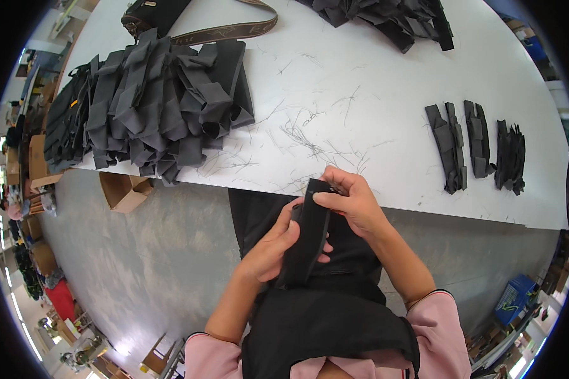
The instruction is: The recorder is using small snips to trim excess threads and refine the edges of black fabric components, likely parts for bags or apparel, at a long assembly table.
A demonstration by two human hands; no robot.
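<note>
Right hand, centre of frame: thumb and fingers pinched on the top end of a black strap. Left hand, just below and left of it: closed around the strap's middle and lower part, thumb across the front. Both hands grasp the same piece. The strap is off the table, held at lap level against dark trousers, just below the table's near edge.

Handling, as judged from the frame:
- Soft and light. It hangs and bends between the two grips and does not hold its own line.
- Looks like folded woven fabric, doubled along its length. Not fragile.
- Surface matte, so unlikely to slip, but the layers may slide on each other if pinched loosely.
- Best hold: one pinch at an end, a second grip at mid-length, which keeps it taut and the fold aligned. A single grip at one end would let the rest flop.

Surroundings:
- Upper left: large heap of grey and black fabric pieces on the table, with a bag strap behind it.
- Right: three small stacks of black pieces, side by side, well apart from the hands.
- Centre of table: loose threads scattered.
- Top edge: another dark pile.
- Left, under the table: cardboard box on the floor.
</note>
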